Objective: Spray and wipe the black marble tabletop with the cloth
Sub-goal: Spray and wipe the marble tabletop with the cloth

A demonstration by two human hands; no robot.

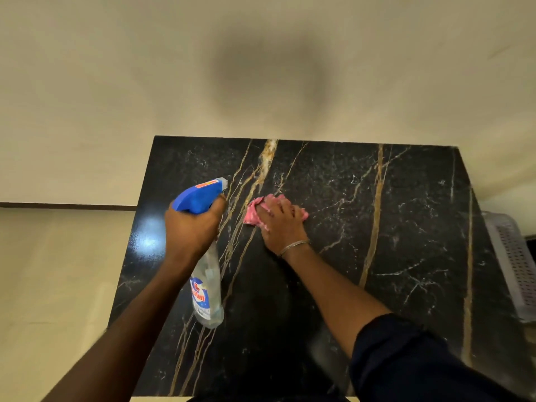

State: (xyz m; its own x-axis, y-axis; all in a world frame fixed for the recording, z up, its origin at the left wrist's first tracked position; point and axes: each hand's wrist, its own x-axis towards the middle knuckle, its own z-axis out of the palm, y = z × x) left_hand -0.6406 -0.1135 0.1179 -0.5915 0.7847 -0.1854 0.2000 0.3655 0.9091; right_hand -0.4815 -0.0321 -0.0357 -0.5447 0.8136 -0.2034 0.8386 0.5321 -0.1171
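Observation:
The black marble tabletop [391,227] with gold and white veins fills the lower middle of the view. My left hand [193,227] grips the neck of a clear spray bottle [207,288] with a blue trigger head, held above the table's left part, nozzle pointing toward the far side. My right hand [280,220] presses a crumpled pink cloth [252,213] flat onto the marble near the table's middle, fingers spread over it. Most of the cloth is hidden under the hand.
A cream wall rises behind the table's far edge, and a dark baseboard strip [66,205] runs on the left. A pale perforated plastic basket [516,262] stands beside the table's right edge. Light floor lies to the left.

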